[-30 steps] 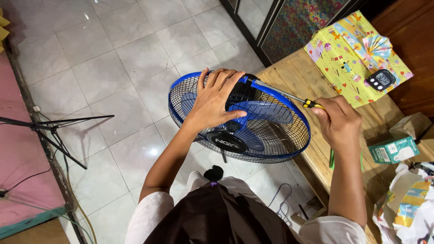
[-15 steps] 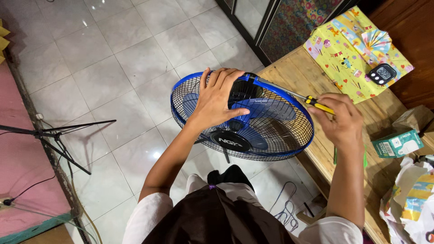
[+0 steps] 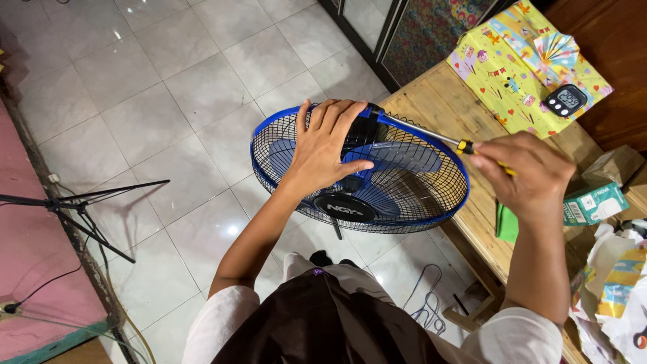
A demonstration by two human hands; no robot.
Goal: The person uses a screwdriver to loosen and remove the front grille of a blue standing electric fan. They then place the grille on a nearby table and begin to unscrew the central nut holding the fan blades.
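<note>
Blue-rimmed wire fan cage (image 3: pixel 411 202) under flat left hand (image 3: pixel 327 145); right hand (image 3: pixel 529 175) grips yellow-handled screwdriver (image 3: pixel 431 137).

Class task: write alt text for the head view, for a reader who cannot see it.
A person's left hand steadies a blue fan with a black wire cage while the right hand holds a screwdriver to its rim, beside a wooden table.

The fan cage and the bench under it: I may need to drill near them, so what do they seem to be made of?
Fan cage: thin black wires, probably coated metal, in a glossy blue rim that looks plastic. Bench: pale unfinished wood, with visible grain and plank seams.
</note>
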